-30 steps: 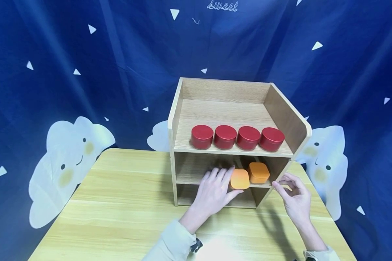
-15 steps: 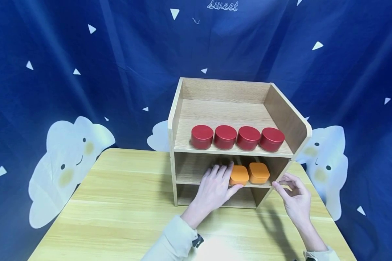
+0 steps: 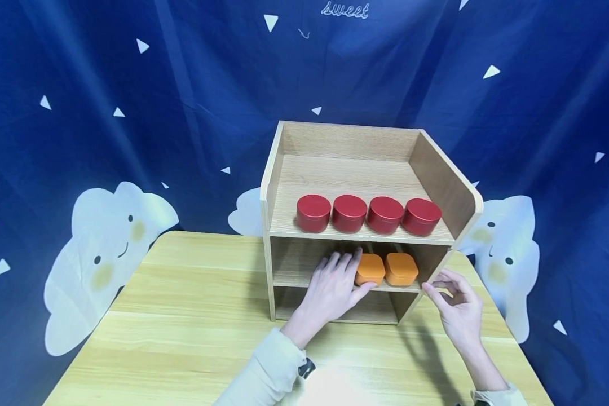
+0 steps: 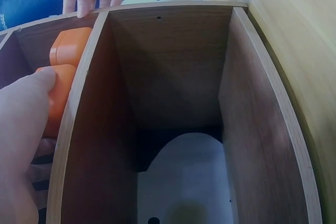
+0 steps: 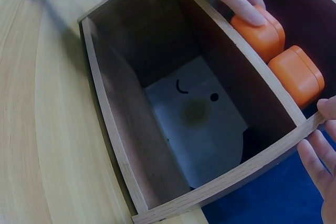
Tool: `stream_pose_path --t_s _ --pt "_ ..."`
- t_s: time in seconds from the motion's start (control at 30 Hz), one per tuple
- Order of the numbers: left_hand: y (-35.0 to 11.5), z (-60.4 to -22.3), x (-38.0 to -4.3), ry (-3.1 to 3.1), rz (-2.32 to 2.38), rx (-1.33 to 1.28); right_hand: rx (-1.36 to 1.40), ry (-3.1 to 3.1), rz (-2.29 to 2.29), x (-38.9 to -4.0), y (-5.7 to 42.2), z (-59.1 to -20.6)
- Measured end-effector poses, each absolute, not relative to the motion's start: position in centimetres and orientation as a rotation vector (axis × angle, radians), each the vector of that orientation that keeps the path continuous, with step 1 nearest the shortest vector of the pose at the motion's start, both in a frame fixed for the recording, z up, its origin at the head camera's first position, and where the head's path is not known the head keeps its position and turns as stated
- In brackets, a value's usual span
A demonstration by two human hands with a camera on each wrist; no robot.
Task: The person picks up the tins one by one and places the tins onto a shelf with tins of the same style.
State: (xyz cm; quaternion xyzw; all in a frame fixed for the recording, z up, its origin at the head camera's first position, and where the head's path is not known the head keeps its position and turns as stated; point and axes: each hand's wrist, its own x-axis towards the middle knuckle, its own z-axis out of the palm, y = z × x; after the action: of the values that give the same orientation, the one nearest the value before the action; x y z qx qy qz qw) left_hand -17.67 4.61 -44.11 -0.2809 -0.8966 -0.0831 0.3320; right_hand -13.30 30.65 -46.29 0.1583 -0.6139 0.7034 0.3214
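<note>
My left hand [image 3: 334,285] holds an orange rounded-square tin [image 3: 370,268] at the front of the middle shelf, thumb on its near face and fingers along its left side. Just right of it stands a second orange tin [image 3: 402,269], close beside the first. My right hand [image 3: 459,304] pinches the front edge of the shelf unit's right side panel [image 5: 236,174], thumb in front and fingers outside. In the left wrist view the thumb [image 4: 44,80] presses the held tin; its other fingers are partly hidden behind the shelf board.
Several round red tins [image 3: 349,213] stand in a row along the front of the top shelf of the wooden unit [image 3: 345,169]. The unit stands on a light wood table [image 3: 182,316]. A blue curtain [image 3: 132,113] with cloud figures hangs behind.
My left hand has pushed its orange tin back from the shelf's front edge, lining it up beside the other orange tin. The right hand keeps its place on the side panel.
</note>
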Motion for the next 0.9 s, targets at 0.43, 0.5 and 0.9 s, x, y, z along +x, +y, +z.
stream_pose_path --t_s 0.43,0.5,0.9 --pt "3.3 -44.4 -16.7 -2.343 -0.204 -0.759 0.344 -1.727 1.799 -13.2 30.9 -46.1" --pt "3.0 -44.4 -16.4 -2.337 -0.203 -0.765 0.348 -1.732 1.803 -13.1 31.0 -46.1" --pt "-0.1 -44.0 -14.3 -2.265 -0.245 -0.809 0.356 -1.732 1.812 -12.1 31.1 -46.1"
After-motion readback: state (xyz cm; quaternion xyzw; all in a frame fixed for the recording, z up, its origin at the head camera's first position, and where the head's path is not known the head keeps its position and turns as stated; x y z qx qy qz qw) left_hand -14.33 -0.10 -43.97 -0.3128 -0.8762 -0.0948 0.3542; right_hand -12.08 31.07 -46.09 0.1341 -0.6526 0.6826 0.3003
